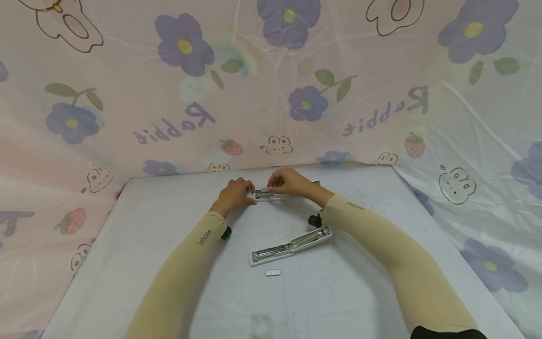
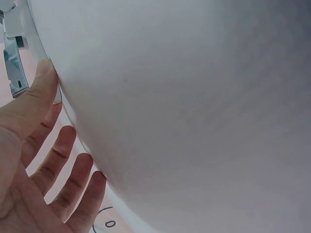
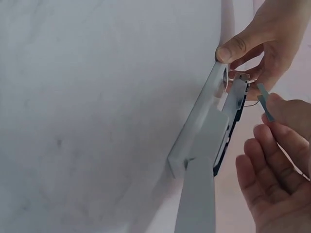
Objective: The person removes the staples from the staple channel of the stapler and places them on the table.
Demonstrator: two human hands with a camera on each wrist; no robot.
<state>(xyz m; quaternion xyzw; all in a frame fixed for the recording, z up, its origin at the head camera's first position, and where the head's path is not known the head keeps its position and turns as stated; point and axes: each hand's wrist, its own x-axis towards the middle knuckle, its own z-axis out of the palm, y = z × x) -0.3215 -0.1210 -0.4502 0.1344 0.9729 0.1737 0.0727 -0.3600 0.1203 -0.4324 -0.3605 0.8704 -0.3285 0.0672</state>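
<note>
At the far part of the table, my left hand [image 1: 234,194] grips the end of an opened white stapler [image 1: 274,198], thumb on one side of its base. The right wrist view shows the stapler's base [image 3: 197,119] low along the tabletop, with its metal magazine lifted apart from it. My right hand [image 1: 292,181] pinches a short strip of staples [image 3: 265,103] between thumb and fingertips, beside the magazine's end. In the left wrist view, only part of the stapler [image 2: 14,65] shows at the upper left edge, past the thumb.
Nearer on the white table [image 1: 169,207] lies a second stapler [image 1: 292,246], spread open with its metal insides facing up. A small block of staples [image 1: 273,272] sits just in front of it. Behind the table hangs a patterned cloth [image 1: 254,94].
</note>
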